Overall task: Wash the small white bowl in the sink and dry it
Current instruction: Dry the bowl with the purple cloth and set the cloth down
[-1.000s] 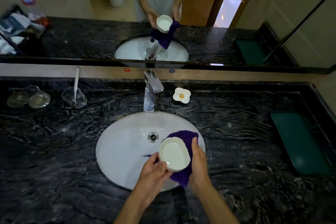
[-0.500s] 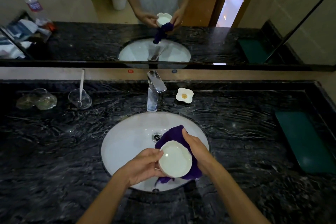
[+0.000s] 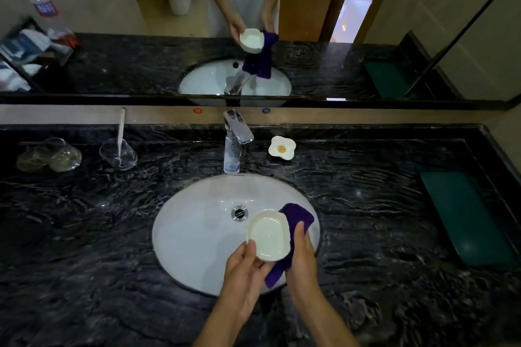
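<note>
I hold the small white bowl (image 3: 269, 235) over the right half of the white oval sink (image 3: 191, 234), its inside facing up at me. My left hand (image 3: 245, 270) grips its near rim with the thumb on the edge. My right hand (image 3: 303, 259) presses a purple cloth (image 3: 294, 222) against the bowl's right side and underside; the cloth's lower end hangs below the bowl. The chrome tap (image 3: 235, 141) behind the sink shows no running water.
Black marble counter (image 3: 84, 234) surrounds the sink. A flower-shaped white dish (image 3: 282, 148) sits right of the tap. A clear glass with a toothbrush (image 3: 118, 153) and two upturned glasses (image 3: 49, 155) stand at the left. A green tray (image 3: 465, 214) lies at the right. A mirror rises behind.
The bowl has shifted slightly right and tilted; the cloth moved from behind and around the bowl to its right side, with my right hand sliding down along the rim.
</note>
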Demonstrator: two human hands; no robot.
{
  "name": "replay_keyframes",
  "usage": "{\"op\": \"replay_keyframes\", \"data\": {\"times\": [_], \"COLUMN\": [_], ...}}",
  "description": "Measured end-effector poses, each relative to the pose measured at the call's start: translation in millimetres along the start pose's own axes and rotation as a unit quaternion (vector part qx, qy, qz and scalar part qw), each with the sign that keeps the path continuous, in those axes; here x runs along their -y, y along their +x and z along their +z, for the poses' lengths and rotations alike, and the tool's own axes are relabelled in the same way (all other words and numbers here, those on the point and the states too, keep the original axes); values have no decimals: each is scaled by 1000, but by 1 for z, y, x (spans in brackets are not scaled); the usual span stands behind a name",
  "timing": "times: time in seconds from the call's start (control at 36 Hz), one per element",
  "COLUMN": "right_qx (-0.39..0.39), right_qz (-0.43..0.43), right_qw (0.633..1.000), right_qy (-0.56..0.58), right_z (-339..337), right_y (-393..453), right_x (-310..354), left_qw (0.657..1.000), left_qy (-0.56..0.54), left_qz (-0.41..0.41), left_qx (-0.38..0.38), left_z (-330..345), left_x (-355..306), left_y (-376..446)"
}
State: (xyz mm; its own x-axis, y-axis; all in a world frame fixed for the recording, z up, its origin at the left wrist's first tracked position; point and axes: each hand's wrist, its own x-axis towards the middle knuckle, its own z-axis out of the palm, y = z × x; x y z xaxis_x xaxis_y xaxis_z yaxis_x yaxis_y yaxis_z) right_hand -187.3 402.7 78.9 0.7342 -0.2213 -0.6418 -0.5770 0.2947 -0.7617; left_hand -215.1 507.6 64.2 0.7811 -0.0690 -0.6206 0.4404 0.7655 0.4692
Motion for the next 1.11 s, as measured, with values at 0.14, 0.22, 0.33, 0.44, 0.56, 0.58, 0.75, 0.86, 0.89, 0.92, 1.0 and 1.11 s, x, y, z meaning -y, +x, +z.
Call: {"op": "replay_keyframes", "data": {"times": [0.14,0.22,0.33,0.44,0.56,0.58,0.75,0.86,0.89,0.92,1.0,1.11], "right_qx": [-19,-25,-1,66,126,143,234,288,298,305,314,272], "right_qz": [-25,-23,-46,-68,-64,-58,-35,-30,-30,-28,-8,11], "right_qw": [1000,999,992,979,966,962,933,902,893,885,875,911], "right_qy": [0,-37,-117,-183,-217,-224,-273,-321,-337,-352,-368,-309], "right_z": [-1,-8,-16,-19,-15,-14,-7,-1,1,2,2,0], "right_y": [-4,4,17,29,37,39,42,42,42,42,45,49], "right_x": [-5,0,10,18,27,29,37,42,45,47,51,44], "left_qw": [999,994,964,936,931,931,926,891,882,877,872,890], "left_qy": [41,104,247,327,316,316,359,420,429,433,433,412], "left_qz": [-13,-22,-75,-111,-157,-157,-95,-139,-156,-170,-192,-172], "left_qx": [11,5,60,70,98,98,67,104,114,120,128,92], "left_z": [0,-13,-33,-38,-40,-40,-30,-26,-26,-25,-23,-21], "left_x": [10,13,1,-20,-43,-49,-74,-88,-91,-92,-95,-86], "left_y": [2,5,5,3,3,5,19,27,28,30,33,33]}}
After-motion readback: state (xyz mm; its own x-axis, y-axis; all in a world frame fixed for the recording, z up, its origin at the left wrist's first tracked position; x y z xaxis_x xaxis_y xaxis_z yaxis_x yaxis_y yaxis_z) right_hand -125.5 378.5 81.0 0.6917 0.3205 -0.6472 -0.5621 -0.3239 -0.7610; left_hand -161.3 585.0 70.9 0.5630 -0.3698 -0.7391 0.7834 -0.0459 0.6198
